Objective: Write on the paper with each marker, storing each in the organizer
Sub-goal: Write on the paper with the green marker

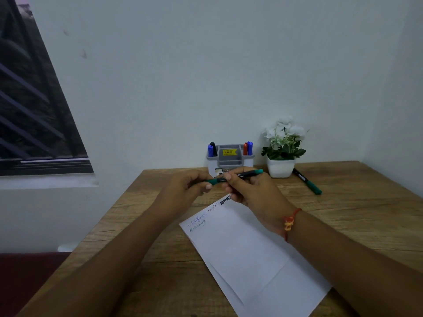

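Both hands close on one green marker [238, 175], held level just above the paper's [251, 259] far end: the left hand [183, 188] pinches its left tip and the right hand [254, 193] curls round the barrel, so I judge the cap is coming off or going on, which I cannot tell. If capping, the next move calls for a reach straight beyond the hands to the organizer [229, 156], where four markers [250, 148] stand at its ends. The plant pot [281, 167] sits beyond the right hand, and a second green marker [307, 181] lies on the table [354, 213] further right

One green marker [238, 175] level above paper [249, 248], four markers [245, 149] upright in organizer [229, 160]
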Demonstrator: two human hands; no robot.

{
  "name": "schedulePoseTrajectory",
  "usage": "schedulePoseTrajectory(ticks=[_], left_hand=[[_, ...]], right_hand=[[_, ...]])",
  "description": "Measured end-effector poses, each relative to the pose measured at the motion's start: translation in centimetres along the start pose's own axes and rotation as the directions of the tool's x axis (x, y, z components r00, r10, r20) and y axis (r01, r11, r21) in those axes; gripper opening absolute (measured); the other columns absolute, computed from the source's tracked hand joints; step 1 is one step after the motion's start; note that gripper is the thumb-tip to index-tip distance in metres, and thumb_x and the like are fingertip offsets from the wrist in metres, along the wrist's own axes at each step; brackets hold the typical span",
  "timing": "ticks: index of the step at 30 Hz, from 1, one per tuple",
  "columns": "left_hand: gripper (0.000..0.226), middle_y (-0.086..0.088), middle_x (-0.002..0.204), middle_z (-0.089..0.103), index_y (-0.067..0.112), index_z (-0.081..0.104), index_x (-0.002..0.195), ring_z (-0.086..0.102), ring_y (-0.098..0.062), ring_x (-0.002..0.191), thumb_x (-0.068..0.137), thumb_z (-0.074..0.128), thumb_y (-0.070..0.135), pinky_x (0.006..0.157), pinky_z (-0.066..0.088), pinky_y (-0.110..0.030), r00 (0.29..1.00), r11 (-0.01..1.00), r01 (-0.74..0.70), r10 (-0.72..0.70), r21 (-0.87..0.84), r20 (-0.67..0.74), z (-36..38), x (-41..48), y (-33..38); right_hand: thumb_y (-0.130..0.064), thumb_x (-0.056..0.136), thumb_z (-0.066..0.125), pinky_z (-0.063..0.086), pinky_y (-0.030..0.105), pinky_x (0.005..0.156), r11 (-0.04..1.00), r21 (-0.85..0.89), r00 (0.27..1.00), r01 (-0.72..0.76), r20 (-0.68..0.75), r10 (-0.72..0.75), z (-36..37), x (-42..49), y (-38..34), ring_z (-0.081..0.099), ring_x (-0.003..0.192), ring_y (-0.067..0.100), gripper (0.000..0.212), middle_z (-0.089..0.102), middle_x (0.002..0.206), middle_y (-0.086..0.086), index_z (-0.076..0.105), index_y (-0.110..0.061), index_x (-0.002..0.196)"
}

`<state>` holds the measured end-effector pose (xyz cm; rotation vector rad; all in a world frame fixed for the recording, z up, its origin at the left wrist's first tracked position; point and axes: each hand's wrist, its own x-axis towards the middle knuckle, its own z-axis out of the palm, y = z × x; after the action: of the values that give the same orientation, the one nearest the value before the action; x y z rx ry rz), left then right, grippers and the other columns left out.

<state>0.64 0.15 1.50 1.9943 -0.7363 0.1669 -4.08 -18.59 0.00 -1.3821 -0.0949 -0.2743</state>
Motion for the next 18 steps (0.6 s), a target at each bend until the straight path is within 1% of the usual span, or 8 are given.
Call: schedulePoseTrajectory(ticks=[3,5,7,9,10,12,15,18], left_hand=[[0.017,0.011,0.079,0.072,0.03,0.072,0.091,0.065,0.0,0.074,0.088,0.07,0.013,0.07,0.051,-0.013,0.991,0.996,-0.023,0.011,-0.092,-0.133,0.1,0.0,0.7],[0.018,0.008,0.085,0.073,0.029,0.072,0.093,0.068,-0.005,0.076,0.086,0.072,0.013,0.075,0.056,-0.021,0.966,0.993,-0.053,0.023,-0.11,-0.256,0.1,0.1,1.0],[0.017,0.006,0.091,0.073,0.025,0.072,0.096,0.07,-0.011,0.08,0.086,0.072,0.012,0.081,0.058,-0.03,0.924,0.99,-0.06,0.007,-0.127,-0.382,-0.1,0.4,1.1],[0.016,0.007,0.092,0.072,0.024,0.071,0.098,0.07,-0.014,0.087,0.086,0.072,0.013,0.084,0.058,-0.036,0.869,0.988,-0.076,0.001,-0.133,-0.496,-0.5,0.9,1.2],[0.016,0.008,0.092,0.071,0.025,0.07,0.098,0.07,-0.014,0.09,0.086,0.073,0.014,0.085,0.057,-0.037,0.84,0.989,-0.089,0.009,-0.121,-0.542,-0.8,1.4,1.3],[0.015,0.011,0.094,0.069,0.024,0.068,0.099,0.067,-0.006,0.092,0.087,0.072,0.016,0.086,0.057,-0.031,0.794,0.992,-0.108,0.049,-0.062,-0.606,-1.2,2.5,1.9],[0.016,0.011,0.097,0.064,0.017,0.062,0.104,0.062,0.005,0.089,0.09,0.068,0.013,0.077,0.05,-0.007,0.773,0.991,-0.13,0.122,0.032,-0.623,-1.3,4.9,3.3],[0.019,0.008,0.098,0.061,0.017,0.058,0.107,0.062,0.001,0.09,0.091,0.065,0.01,0.073,0.047,-0.003,0.787,0.985,-0.132,0.174,0.113,-0.592,-1.3,7.6,3.6]], right_hand=[[-0.025,0.095,0.066,0.058,0.019,0.062,0.99,0.123,0.998,-0.062,-0.011,0.063,0.5,0.1,-0.1,0.071,0.074,0.007,0.025,0.077,0.086,0.006,0.072,-0.004,0.107],[-0.031,0.099,0.062,0.058,0.021,0.061,0.996,0.082,0.996,-0.043,-0.078,0.049,0.5,0.1,0.1,0.07,0.07,0.007,0.024,0.076,0.083,0.004,0.071,-0.009,0.103],[-0.037,0.101,0.057,0.058,0.026,0.064,0.97,-0.234,0.989,0.065,-0.116,-0.094,-0.2,0.1,0.4,0.069,0.069,0.007,0.022,0.075,0.079,0.001,0.069,-0.019,0.096],[-0.041,0.099,0.058,0.053,0.022,0.065,0.772,-0.601,0.962,0.208,-0.018,-0.274,-1.0,0.0,0.6,0.065,0.066,0.003,0.023,0.072,0.073,-0.001,0.069,-0.023,0.094],[-0.042,0.099,0.058,0.049,0.016,0.063,0.673,-0.693,0.946,0.26,0.041,-0.323,-1.1,-0.1,0.6,0.063,0.064,0.001,0.022,0.07,0.07,-0.003,0.07,-0.023,0.096],[-0.043,0.099,0.057,0.046,0.014,0.062,0.551,-0.773,0.93,0.314,0.133,-0.343,-1.0,-0.3,0.4,0.061,0.067,-0.001,0.026,0.07,0.073,-0.007,0.071,-0.022,0.102],[-0.047,0.1,0.053,0.055,0.029,0.071,0.449,-0.824,0.923,0.346,0.214,-0.319,-0.8,-0.6,0.2,0.064,0.078,0.005,0.032,0.072,0.086,-0.007,0.07,-0.021,0.106],[-0.049,0.101,0.05,0.055,0.032,0.072,0.374,-0.851,0.916,0.368,0.26,-0.307,-1.0,-0.7,-0.1,0.065,0.082,0.009,0.033,0.073,0.092,-0.006,0.069,-0.022,0.107]])
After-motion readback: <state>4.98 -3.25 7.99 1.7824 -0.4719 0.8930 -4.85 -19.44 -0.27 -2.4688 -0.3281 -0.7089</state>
